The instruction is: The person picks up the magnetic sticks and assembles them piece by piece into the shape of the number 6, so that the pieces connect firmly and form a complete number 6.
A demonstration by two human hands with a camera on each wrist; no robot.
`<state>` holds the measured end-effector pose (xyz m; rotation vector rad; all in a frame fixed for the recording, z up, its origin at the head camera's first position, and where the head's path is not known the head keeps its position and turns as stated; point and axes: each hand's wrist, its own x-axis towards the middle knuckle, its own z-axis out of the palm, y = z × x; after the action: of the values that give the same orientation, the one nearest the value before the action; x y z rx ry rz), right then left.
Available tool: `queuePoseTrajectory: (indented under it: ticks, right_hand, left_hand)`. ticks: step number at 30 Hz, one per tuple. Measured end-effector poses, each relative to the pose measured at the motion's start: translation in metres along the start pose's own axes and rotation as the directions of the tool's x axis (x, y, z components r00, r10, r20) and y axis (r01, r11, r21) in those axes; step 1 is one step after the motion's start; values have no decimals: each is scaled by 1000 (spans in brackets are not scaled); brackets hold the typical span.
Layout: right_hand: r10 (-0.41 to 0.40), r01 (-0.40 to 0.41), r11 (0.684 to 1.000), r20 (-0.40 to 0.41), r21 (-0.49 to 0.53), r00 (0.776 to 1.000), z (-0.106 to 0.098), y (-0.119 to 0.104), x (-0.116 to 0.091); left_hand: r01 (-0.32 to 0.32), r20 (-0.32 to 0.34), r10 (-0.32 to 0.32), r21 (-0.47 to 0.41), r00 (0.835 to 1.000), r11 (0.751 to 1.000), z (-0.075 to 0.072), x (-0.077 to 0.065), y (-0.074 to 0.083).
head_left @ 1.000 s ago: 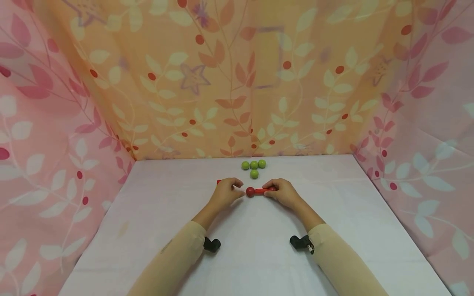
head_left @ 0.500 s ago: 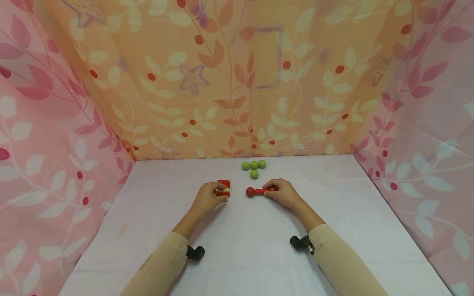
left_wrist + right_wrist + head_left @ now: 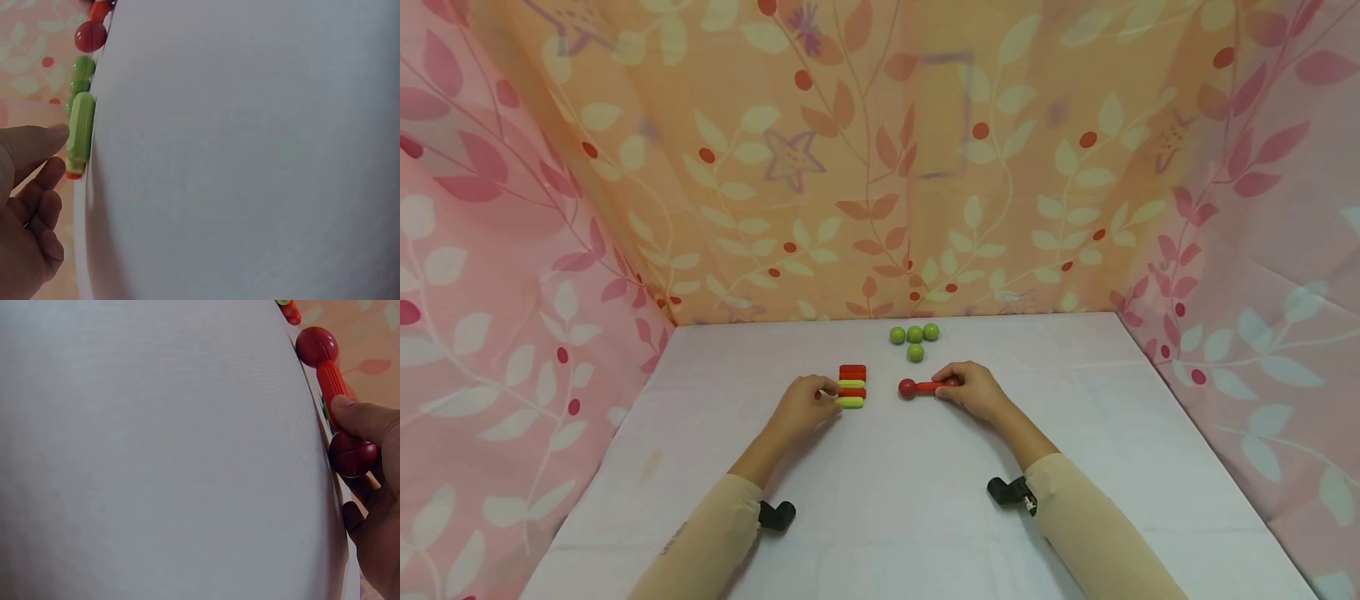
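In the head view my right hand [image 3: 976, 392] grips a red rod [image 3: 928, 388] with a dark red ball [image 3: 907, 389] at its left end. A second dark red ball [image 3: 353, 454] sits at the rod's other end in the right wrist view, beside my thumb. My left hand [image 3: 805, 406] is at the left ends of a row of short red and yellow-green rods, its fingers loosely bent. The nearest is a yellow-green rod [image 3: 851, 402]; my thumb comes up close beside it in the left wrist view, and whether it touches I cannot tell.
Several green balls [image 3: 915, 334] lie behind the hands on the white table [image 3: 895, 517], three in a line and one in front. Floral cloth walls [image 3: 880, 208] close the back and both sides. A small black device [image 3: 777, 516] sits at each wrist.
My left hand has drawn back leftward from beside the red ball, passing over the row of rods, which now shows fully. The right hand holds its place with the red rod.
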<state>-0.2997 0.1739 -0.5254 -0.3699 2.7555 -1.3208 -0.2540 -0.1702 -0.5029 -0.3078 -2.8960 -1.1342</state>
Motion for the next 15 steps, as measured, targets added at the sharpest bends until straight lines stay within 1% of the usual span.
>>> queuePoseTrajectory:
  ticks: [5,11,15]
  right_hand:
    - [-3,3,1000,-1,-5,1000,0,1,0]
    - [-1,1,1000,3,1,1000,0,0,0]
    - [0,0,1000,-1,-5,1000,0,-1,0]
  left_hand:
    - [8,25,-9,32,1000,999,-1,1,-5]
    - [42,69,-43,10,997,999,2,4,-12]
    - [54,81,-54,3,995,999,3,6,-15]
